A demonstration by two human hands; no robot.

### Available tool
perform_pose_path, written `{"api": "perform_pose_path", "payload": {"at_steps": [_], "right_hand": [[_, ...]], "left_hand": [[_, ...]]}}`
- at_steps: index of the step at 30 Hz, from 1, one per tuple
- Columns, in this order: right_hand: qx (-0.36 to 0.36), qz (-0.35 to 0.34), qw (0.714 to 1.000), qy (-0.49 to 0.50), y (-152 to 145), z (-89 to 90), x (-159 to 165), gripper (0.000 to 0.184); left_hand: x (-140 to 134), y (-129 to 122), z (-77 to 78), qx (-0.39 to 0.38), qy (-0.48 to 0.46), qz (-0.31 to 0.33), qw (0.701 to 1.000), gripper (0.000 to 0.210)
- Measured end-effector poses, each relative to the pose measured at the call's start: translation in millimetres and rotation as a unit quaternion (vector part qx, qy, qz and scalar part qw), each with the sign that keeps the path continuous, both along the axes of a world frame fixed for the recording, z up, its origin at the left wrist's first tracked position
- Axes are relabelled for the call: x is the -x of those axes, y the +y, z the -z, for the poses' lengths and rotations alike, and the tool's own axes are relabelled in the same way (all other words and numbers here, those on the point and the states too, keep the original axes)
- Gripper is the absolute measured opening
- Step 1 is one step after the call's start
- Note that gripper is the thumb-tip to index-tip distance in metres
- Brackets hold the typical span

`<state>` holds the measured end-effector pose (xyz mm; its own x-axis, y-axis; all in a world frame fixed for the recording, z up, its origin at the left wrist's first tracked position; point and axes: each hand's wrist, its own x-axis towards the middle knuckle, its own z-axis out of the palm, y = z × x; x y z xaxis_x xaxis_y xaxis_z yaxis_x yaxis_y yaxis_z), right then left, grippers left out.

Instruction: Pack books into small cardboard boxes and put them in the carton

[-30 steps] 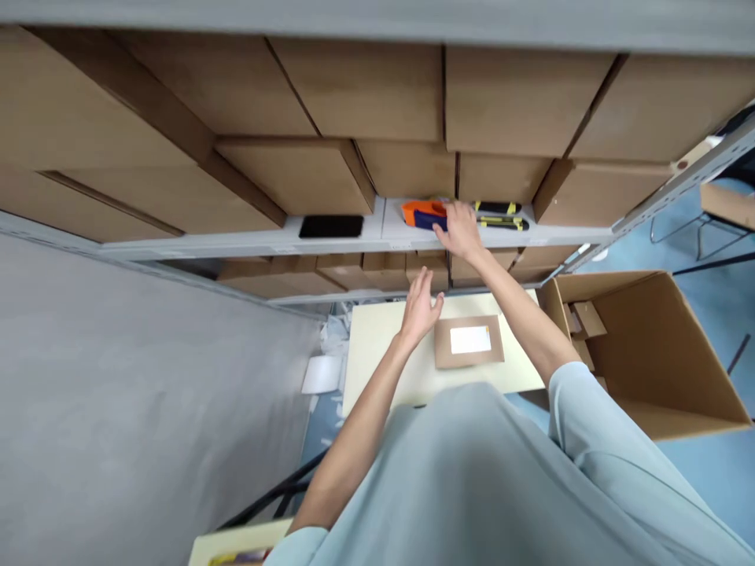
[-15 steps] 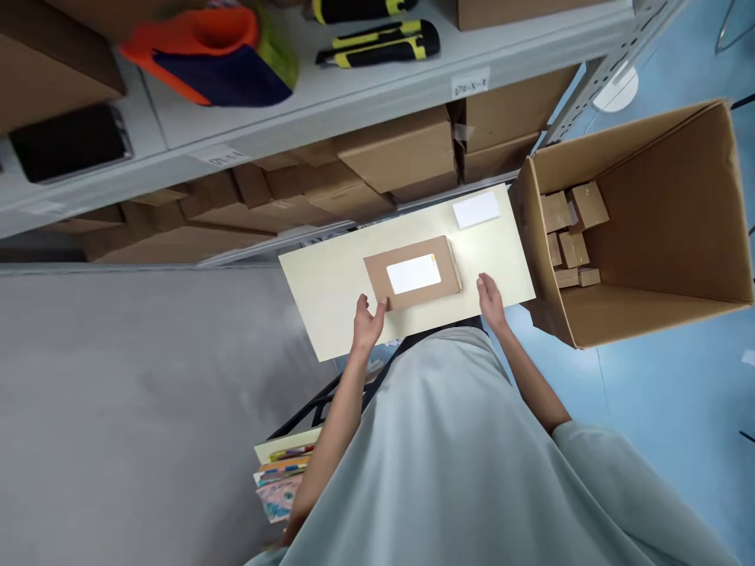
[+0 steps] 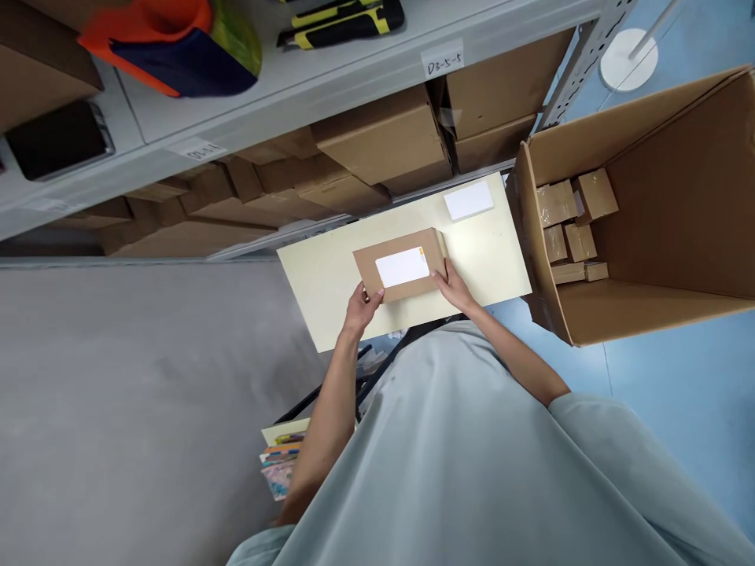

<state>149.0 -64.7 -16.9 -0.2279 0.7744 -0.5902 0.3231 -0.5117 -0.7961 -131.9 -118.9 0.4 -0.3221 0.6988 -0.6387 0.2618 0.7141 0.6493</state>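
A flat brown cardboard box [image 3: 369, 266] with a white label [image 3: 403, 268] on its upper face is over the pale yellow board [image 3: 307, 275]. My left hand [image 3: 361, 308] grips its near left corner, the thumb on top. At the right end, my right hand [image 3: 453, 286] has closed round the edge, thumb on the upper face. Whether the box is lifted off the board I cannot tell. A stack of white labels [image 3: 469, 200] lies at the board's far right corner.
To the right stands a large open carton [image 3: 661, 228] holding several small brown boxes [image 3: 581, 242]. Beyond the board, a shelf [image 3: 354, 75] carries utility knives [image 3: 345, 27], a phone [image 3: 59, 140] and an orange and blue holder [image 3: 177, 47]. More cartons [image 3: 377, 134] fill the level below.
My right hand has moved left from beside the box and taken hold of its right end. The left hand keeps its corner. The view has shifted slightly.
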Motion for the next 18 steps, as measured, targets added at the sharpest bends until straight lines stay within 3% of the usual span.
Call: {"api": "perform_pose_path", "payload": {"at_steps": [4, 9, 13, 18], "right_hand": [[-0.002, -0.023, 1.000, -0.012, 13.1, 4.0, 3.7, 0.097], [0.004, -0.027, 1.000, 0.007, 11.1, 3.3, -5.2, 0.107], [-0.013, -0.034, 0.999, 0.020, 3.2, -13.7, -17.7, 0.101], [-0.076, -0.043, 0.996, 0.004, 7.8, -44.6, -27.6, 0.099]], "left_hand": [[-7.4, 0.8, -9.2, 0.030, -0.027, -0.016, 0.999, 0.084], [-22.5, -3.5, -15.4, 0.015, -0.063, -0.058, 0.996, 0.074], [-32.3, -10.3, -20.6, 0.004, -0.043, -0.096, 0.994, 0.077], [-32.2, -19.1, -40.0, -0.059, -0.005, -0.055, 0.997, 0.073]]}}
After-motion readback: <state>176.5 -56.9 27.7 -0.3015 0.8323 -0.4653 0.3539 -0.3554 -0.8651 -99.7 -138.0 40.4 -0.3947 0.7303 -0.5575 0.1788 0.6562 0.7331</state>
